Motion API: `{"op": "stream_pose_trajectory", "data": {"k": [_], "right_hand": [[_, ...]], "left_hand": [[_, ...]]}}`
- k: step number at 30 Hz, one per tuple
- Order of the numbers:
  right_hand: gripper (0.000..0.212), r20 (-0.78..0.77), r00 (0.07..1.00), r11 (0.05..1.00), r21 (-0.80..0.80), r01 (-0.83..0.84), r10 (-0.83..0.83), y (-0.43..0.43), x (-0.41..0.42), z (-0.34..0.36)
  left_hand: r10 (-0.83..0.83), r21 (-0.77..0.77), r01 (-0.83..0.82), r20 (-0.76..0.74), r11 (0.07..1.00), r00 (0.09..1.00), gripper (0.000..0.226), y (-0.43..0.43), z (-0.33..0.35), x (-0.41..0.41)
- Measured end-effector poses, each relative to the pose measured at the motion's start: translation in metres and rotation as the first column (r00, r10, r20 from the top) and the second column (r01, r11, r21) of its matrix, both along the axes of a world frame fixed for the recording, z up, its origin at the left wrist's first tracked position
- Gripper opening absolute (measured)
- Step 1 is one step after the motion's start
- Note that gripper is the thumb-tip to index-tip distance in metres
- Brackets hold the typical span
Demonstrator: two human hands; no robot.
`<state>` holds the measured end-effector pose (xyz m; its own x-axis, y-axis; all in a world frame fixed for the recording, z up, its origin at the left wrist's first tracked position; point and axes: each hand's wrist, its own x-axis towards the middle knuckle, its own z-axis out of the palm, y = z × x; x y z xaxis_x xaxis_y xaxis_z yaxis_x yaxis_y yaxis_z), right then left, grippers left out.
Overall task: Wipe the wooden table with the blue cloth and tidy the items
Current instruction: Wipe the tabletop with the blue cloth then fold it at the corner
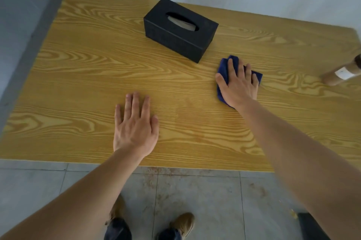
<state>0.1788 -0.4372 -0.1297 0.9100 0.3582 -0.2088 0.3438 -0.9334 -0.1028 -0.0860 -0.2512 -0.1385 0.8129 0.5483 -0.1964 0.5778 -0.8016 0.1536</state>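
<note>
The wooden table (82, 75) fills most of the head view. My right hand (239, 85) lies flat with straight fingers on the folded blue cloth (223, 69), pressing it against the tabletop right of centre. My left hand (135, 124) rests flat on the bare wood near the front edge, fingers straight, holding nothing. A black tissue box (180, 28) stands at the back middle, just behind and left of the cloth.
A brown cylindrical object with a white label (340, 74) lies at the table's right edge, blurred. A wall runs along the far side. Grey tiled floor and my shoes (183, 222) show below the front edge.
</note>
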Motion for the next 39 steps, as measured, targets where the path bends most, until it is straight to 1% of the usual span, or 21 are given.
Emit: {"op": "stream_pose_trajectory", "data": {"k": [4,8,11,14,18,22,26,31,35,39], "right_hand": [[0.079,-0.007,0.985,0.985,-0.029,-0.172,0.172,0.01,-0.017,0.004],[0.079,-0.013,0.937,0.937,-0.034,-0.349,0.348,0.018,-0.035,0.005],[0.079,-0.02,0.871,0.869,-0.051,-0.492,0.492,0.02,-0.044,0.007],[0.077,-0.029,0.779,0.777,-0.058,-0.627,0.627,0.022,-0.056,0.01],[0.077,-0.025,0.67,0.668,-0.062,-0.741,0.742,0.025,-0.078,0.009],[0.079,-0.026,0.607,0.605,-0.062,-0.794,0.794,0.017,-0.099,0.008],[0.078,-0.054,0.536,0.534,-0.05,-0.844,0.842,0.005,-0.121,0.009],[0.07,-0.048,0.468,0.47,0.036,-0.882,0.882,-0.018,-0.153,0.005],[0.062,-0.034,0.486,0.487,0.076,-0.87,0.874,-0.035,-0.174,0.0],[0.057,-0.03,0.518,0.513,0.195,-0.836,0.855,-0.05,-0.188,0.002]], "left_hand": [[-0.004,0.016,0.004,-0.006,1.0,1.0,0.069,-0.001,-0.001,0.0],[0.002,0.012,-0.003,0.011,1.0,1.0,0.068,-0.001,-0.001,0.0],[0.008,0.006,-0.008,0.025,1.0,1.0,0.067,-0.001,-0.001,0.0],[0.009,0.009,-0.01,0.031,1.0,0.999,0.067,-0.002,0.0,0.0],[0.012,0.002,-0.012,0.041,1.0,0.999,0.067,-0.002,-0.001,-0.001],[0.015,-0.014,-0.015,0.071,1.0,0.997,0.066,-0.001,-0.001,-0.003],[0.059,-0.091,-0.046,0.152,0.995,0.987,0.064,0.001,0.002,-0.005],[0.043,-0.087,-0.032,0.127,0.996,0.991,0.067,0.001,0.003,-0.004],[0.051,-0.123,-0.036,0.126,0.992,0.991,0.069,-0.003,0.011,-0.002],[-0.023,-0.174,0.056,0.187,0.983,0.982,0.068,-0.019,0.022,0.019]]}}
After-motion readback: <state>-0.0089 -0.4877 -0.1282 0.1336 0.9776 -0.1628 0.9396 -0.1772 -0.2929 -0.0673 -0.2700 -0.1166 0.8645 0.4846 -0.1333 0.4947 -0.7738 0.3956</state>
